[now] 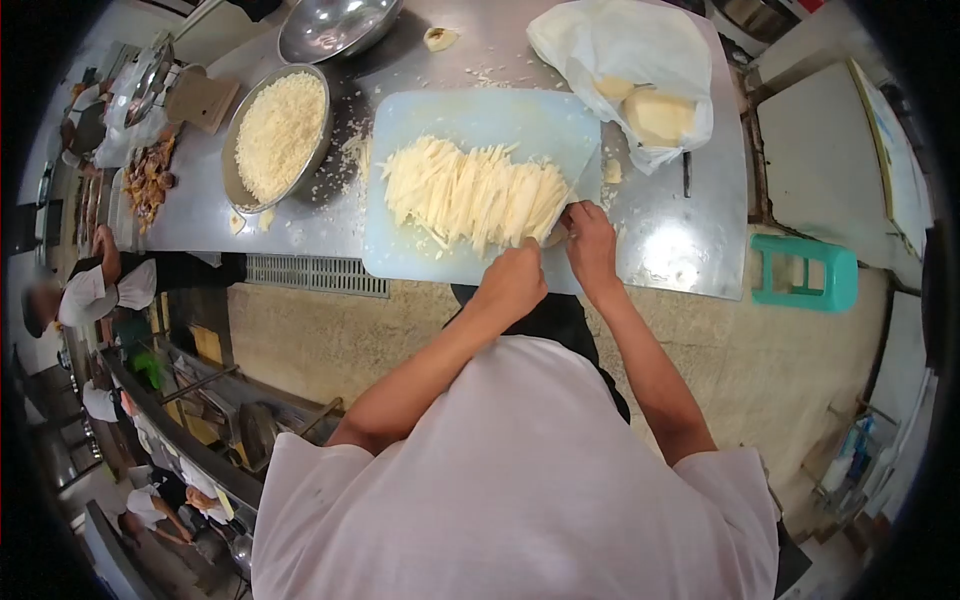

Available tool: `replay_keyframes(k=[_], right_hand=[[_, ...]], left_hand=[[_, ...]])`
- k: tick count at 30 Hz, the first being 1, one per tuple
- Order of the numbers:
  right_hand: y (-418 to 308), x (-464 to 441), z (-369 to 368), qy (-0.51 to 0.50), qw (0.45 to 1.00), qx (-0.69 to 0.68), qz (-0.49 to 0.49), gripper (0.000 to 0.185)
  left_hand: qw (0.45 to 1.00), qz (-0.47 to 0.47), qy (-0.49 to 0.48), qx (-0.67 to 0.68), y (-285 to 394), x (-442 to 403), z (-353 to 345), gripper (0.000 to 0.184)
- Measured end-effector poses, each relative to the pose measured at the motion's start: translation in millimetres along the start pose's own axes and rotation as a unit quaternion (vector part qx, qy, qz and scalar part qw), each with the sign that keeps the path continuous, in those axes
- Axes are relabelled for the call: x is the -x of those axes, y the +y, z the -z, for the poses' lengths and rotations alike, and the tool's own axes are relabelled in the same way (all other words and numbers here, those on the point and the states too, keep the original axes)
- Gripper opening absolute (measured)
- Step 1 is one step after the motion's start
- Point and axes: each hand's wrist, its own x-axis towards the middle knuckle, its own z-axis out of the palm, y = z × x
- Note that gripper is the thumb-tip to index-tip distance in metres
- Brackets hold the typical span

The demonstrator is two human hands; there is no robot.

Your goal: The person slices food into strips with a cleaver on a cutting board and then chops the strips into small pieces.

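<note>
Curling the fingertips back, knuckles leading, suits work this close to the strips. Your left hand (512, 285) is balled into a fist, fingers together, perhaps on a handle, though the view hides what it grips. Your right hand (592, 250) has its fingers bent at the pile's right end; whether they pinch anything, you cannot tell. The pale strips (470, 190) lie just beyond your left fingers on the cutting board (400, 112) (light, even pressure would stop them fanning out). Farther left of those fingers sits the bowl (231, 172); beyond your right fingers, the bag (565, 45).
</note>
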Motion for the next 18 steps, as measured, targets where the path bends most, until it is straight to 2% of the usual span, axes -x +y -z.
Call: replay_keyframes(k=[3, 5, 8, 15, 18], right_hand=[[-0.2, -0.9, 2.7, -0.005, 1.000, 0.003, 0.007, 0.012], [-0.7, 1.6, 0.8, 0.003, 1.000, -0.003, 0.003, 0.013], [1.6, 3.0, -2.6, 0.009, 1.000, -0.004, 0.000, 0.016], [-1.2, -1.9, 14.0, -0.010, 0.998, -0.055, -0.007, 0.021], [-0.9, -2.4, 14.4, -0.025, 0.999, -0.021, -0.013, 0.019]], left_hand=[[1.000, -0.024, 0.012, 0.011, 8.0, 1.0, 21.4, 0.013], [0.999, -0.006, -0.017, 0.027, 14.1, 15.1, 27.7, 0.013], [1.000, 0.010, -0.009, -0.005, -3.3, 4.9, -3.9, 0.012], [1.000, -0.016, -0.006, -0.003, -3.2, -1.7, 4.3, 0.012], [1.000, -0.021, -0.011, 0.004, 9.0, 8.4, 19.8, 0.012]])
